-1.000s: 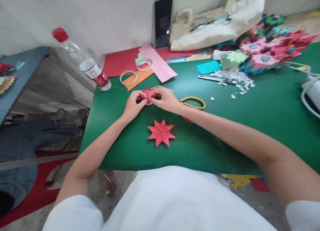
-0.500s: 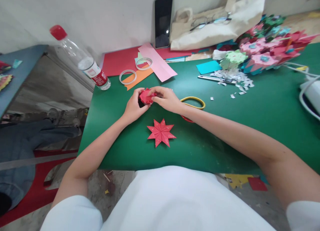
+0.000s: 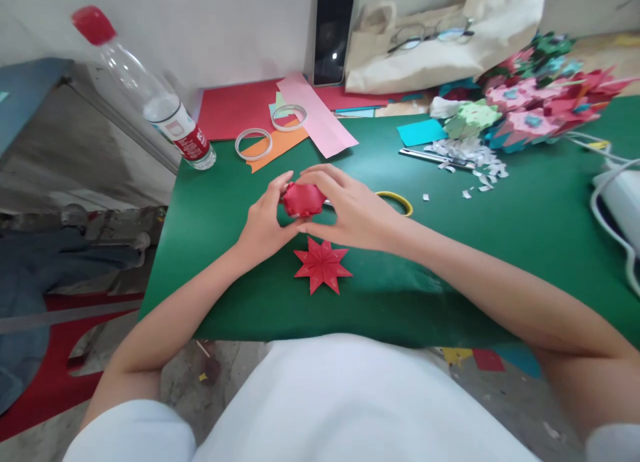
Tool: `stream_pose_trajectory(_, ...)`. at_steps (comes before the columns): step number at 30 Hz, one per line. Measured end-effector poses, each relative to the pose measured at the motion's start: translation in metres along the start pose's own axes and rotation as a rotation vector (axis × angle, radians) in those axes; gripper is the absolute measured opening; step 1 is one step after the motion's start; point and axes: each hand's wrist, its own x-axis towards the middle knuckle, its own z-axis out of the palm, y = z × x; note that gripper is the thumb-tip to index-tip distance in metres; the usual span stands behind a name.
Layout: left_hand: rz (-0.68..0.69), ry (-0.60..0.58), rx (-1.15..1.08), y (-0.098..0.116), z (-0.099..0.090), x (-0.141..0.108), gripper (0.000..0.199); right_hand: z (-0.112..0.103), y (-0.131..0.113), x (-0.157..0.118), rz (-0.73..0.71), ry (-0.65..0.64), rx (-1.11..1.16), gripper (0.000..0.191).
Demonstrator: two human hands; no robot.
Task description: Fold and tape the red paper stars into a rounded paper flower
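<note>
Between both hands, raised over the green table (image 3: pixel 240 315), is a small rounded red folded-paper piece (image 3: pixel 304 200). My left hand (image 3: pixel 265 222) grips its left side, thumb below and fingers above. From the right, my right hand (image 3: pixel 350 209) closes round its other edge, the thumb near the left thumb. Just below the hands a red eight-pointed paper star (image 3: pixel 323 266) lies flat. Partly hidden behind my right hand are scissors with a yellow handle loop (image 3: pixel 399 201).
Two tape rolls (image 3: pixel 253 145) lie on coloured paper strips beside a bottle (image 3: pixel 175 129). A phone (image 3: pixel 334 35) leans on the wall near a cloth bag (image 3: pixel 420 59). At right are a cutter knife (image 3: pixel 435 158), white paper scraps (image 3: pixel 475 155) and paper flowers (image 3: pixel 535 109).
The red paper piece has been turned, showing a smoother, rounded face. My right hand has shifted from pressing on its top to gripping its right side. The camera view has shifted slightly.
</note>
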Motion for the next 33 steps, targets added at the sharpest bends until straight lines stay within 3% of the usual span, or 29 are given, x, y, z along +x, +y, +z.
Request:
stream_pose_trajectory(3, -0.003, -0.044, -0.022, 0.018, -0.001, -0.012, 0.072, -0.004, -0.012, -0.01, -0.015, 0.041, -0.056, 0.041)
stream_pose_trajectory(7, 0.015, -0.135, -0.144, 0.036, -0.005, -0.018, 0.063, -0.012, -0.016, -0.027, 0.015, 0.113, 0.029, 0.032)
stream_pose_trajectory(10, 0.034, -0.178, -0.166, 0.038, -0.015, -0.013, 0.057, -0.016, -0.009, -0.041, 0.143, 0.156, 0.186, 0.037)
stream_pose_trajectory(12, -0.02, -0.18, -0.1, 0.034, -0.024, -0.007, 0.038, -0.016, -0.003, -0.049, 0.242, 0.18, 0.357, 0.041)
stream_pose_trajectory(14, -0.131, -0.318, -0.04, 0.026, -0.031, -0.002, 0.024, -0.015, 0.003, -0.056, 0.33, 0.17, 0.542, 0.04)
stream_pose_trajectory(17, -0.294, -0.654, -0.134, 0.017, -0.036, 0.002, 0.017, -0.013, 0.011, -0.062, 0.418, 0.148, 0.715, 0.034)
stream_pose_trajectory(19, -0.358, -0.757, -0.212, 0.014, -0.034, 0.003, 0.014, -0.013, 0.015, -0.065, 0.43, 0.158, 0.746, 0.034)
stream_pose_trajectory(27, -0.547, -0.82, -0.574, 0.002, -0.022, 0.001, 0.01, -0.015, 0.014, -0.069, 0.448, 0.171, 0.753, 0.032)
stream_pose_trajectory(33, -0.625, -0.722, -0.667, 0.005, -0.012, -0.004, 0.009, -0.013, 0.007, -0.073, 0.339, 0.149, 0.575, 0.032)
